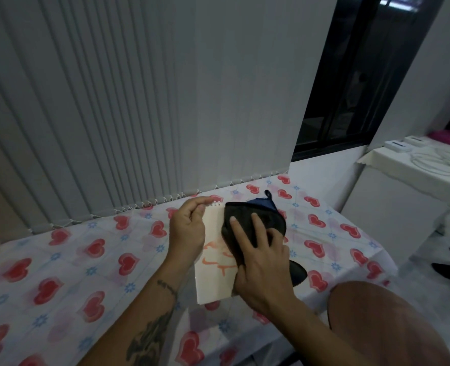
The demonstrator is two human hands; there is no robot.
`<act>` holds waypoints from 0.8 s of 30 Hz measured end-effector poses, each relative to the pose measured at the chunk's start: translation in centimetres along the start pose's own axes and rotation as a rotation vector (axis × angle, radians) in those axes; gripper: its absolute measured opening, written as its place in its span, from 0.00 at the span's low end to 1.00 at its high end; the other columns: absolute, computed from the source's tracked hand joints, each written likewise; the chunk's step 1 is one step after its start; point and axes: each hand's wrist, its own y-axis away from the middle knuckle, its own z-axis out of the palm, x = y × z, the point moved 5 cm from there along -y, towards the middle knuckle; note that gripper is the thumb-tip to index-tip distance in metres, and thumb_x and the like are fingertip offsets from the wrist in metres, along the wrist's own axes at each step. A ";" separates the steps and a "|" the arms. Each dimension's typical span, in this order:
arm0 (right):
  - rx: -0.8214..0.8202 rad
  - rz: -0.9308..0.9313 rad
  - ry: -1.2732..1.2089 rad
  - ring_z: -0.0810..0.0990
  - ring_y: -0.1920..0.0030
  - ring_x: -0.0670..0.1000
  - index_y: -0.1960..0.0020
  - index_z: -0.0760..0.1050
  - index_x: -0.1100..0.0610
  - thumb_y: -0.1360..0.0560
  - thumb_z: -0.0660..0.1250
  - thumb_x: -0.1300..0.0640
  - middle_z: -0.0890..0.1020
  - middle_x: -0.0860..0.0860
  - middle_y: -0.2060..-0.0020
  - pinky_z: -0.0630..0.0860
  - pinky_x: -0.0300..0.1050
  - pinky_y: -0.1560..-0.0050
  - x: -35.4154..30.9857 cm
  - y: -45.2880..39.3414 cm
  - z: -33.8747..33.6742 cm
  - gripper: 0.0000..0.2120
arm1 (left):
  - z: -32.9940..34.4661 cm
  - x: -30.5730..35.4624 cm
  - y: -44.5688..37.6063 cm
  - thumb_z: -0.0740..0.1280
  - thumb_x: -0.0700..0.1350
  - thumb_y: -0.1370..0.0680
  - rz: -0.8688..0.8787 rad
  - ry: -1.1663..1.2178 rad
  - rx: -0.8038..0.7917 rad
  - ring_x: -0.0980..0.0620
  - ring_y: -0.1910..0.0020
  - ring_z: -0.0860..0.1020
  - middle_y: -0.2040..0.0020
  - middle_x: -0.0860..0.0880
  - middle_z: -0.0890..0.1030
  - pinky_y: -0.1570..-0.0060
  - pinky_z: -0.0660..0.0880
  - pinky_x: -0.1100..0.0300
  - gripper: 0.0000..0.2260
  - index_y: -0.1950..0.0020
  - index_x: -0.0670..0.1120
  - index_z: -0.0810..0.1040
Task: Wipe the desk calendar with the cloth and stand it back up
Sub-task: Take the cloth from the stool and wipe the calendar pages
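Note:
A cream desk calendar (214, 276) with a wire spiral at its far end and orange marks on its face is held above the table. My left hand (189, 228) grips its upper left edge near the spiral. My right hand (258, 262) presses a dark cloth (247, 217) with a blue corner and a hanging loop flat against the calendar's upper right face. The cloth and my right hand hide much of the calendar's right side.
The table (73, 273) carries a white cover printed with red hearts and blue flowers. Vertical blinds (139, 101) hang right behind it and a dark window (350, 88) is at the right. A white cabinet (403, 186) with cables stands at the right; my knee (377, 326) is low right.

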 end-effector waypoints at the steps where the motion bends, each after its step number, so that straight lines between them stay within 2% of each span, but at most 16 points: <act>1: 0.003 -0.042 0.011 0.65 0.32 0.63 0.23 0.50 0.39 0.28 0.58 0.39 0.61 0.56 0.23 0.70 0.63 0.39 -0.4 0.4 -0.1 0.36 | -0.2 -0.1 -0.1 0.60 0.42 0.18 -0.012 0.008 0.012 0.57 0.48 0.80 0.51 0.65 0.83 0.44 0.79 0.51 0.14 0.52 0.57 0.83; 3: -0.015 -0.119 0.056 0.68 0.36 0.62 0.23 0.51 0.38 0.30 0.59 0.44 0.63 0.57 0.24 0.73 0.61 0.43 -0.5 1.2 0.0 0.37 | -0.7 -0.4 -0.4 0.61 0.41 0.18 -0.039 0.032 0.053 0.54 0.46 0.80 0.49 0.60 0.83 0.42 0.78 0.47 0.13 0.51 0.54 0.84; 6: 0.000 -0.200 0.068 0.69 0.41 0.61 0.23 0.56 0.39 0.33 0.62 0.47 0.67 0.57 0.28 0.74 0.60 0.47 -0.7 2.0 -0.2 0.39 | -1.2 -1.1 -0.4 0.60 0.41 0.18 -0.072 0.050 0.077 0.52 0.46 0.80 0.49 0.58 0.83 0.42 0.78 0.45 0.14 0.52 0.54 0.84; 8: 0.024 -0.212 0.055 0.68 0.36 0.61 0.25 0.59 0.39 0.34 0.63 0.46 0.67 0.55 0.29 0.70 0.65 0.42 -1.0 1.5 -0.4 0.37 | -1.0 -1.5 -0.3 0.60 0.42 0.18 -0.095 0.076 0.066 0.50 0.46 0.81 0.49 0.55 0.84 0.42 0.78 0.44 0.13 0.51 0.53 0.84; 10: 0.035 -0.213 0.035 0.61 0.28 0.62 0.27 0.60 0.39 0.33 0.62 0.46 0.65 0.53 0.27 0.59 0.72 0.33 -1.2 0.2 -0.7 0.35 | -0.6 -1.5 -0.4 0.60 0.41 0.19 -0.112 0.119 0.055 0.49 0.45 0.81 0.48 0.52 0.85 0.41 0.78 0.43 0.13 0.51 0.51 0.85; 12: 0.004 -0.194 0.000 0.54 0.24 0.62 0.27 0.56 0.36 0.30 0.60 0.44 0.61 0.52 0.25 0.51 0.73 0.29 -0.5 -1.5 -0.9 0.33 | -0.4 -1.2 -0.6 0.60 0.41 0.19 -0.109 0.127 0.039 0.50 0.45 0.81 0.48 0.52 0.85 0.40 0.77 0.45 0.14 0.51 0.51 0.85; 14: -0.055 -0.149 -0.022 0.51 0.23 0.61 0.25 0.52 0.36 0.28 0.58 0.44 0.58 0.51 0.22 0.51 0.70 0.27 0.8 -2.6 -1.0 0.32 | -0.5 -1.0 -0.8 0.59 0.41 0.19 -0.093 0.103 0.043 0.51 0.44 0.81 0.47 0.52 0.85 0.39 0.76 0.47 0.14 0.51 0.51 0.85; 16: -0.080 -0.089 -0.022 0.51 0.23 0.59 0.24 0.54 0.38 0.28 0.57 0.46 0.58 0.51 0.22 0.54 0.65 0.26 2.2 -3.1 -1.3 0.32 | -0.9 -0.9 -0.7 0.59 0.41 0.19 -0.088 0.107 0.060 0.52 0.43 0.80 0.48 0.53 0.85 0.38 0.76 0.49 0.14 0.51 0.51 0.85; 20: -0.058 0.029 -0.070 0.54 0.23 0.58 0.23 0.58 0.42 0.28 0.55 0.50 0.60 0.51 0.22 0.57 0.63 0.27 3.8 -1.8 -1.9 0.33 | -1.4 -0.7 -0.5 0.60 0.43 0.18 -0.108 0.129 0.101 0.52 0.49 0.80 0.50 0.53 0.84 0.50 0.78 0.57 0.14 0.54 0.54 0.85; 22: -0.065 -0.019 -0.090 0.54 0.23 0.58 0.23 0.57 0.41 0.28 0.56 0.50 0.60 0.51 0.22 0.57 0.65 0.27 2.7 -0.4 -1.6 0.33 | -0.9 -0.4 -0.5 0.60 0.43 0.18 -0.113 0.161 0.083 0.53 0.55 0.80 0.51 0.51 0.85 0.60 0.78 0.60 0.14 0.53 0.54 0.85; 24: -0.058 -0.092 -0.067 0.56 0.24 0.59 0.24 0.57 0.40 0.29 0.56 0.48 0.61 0.50 0.23 0.58 0.66 0.29 0.8 0.1 -1.5 0.33 | 0.0 0.0 -0.2 0.60 0.42 0.18 -0.121 0.198 0.054 0.52 0.57 0.81 0.52 0.49 0.85 0.62 0.78 0.62 0.15 0.54 0.54 0.84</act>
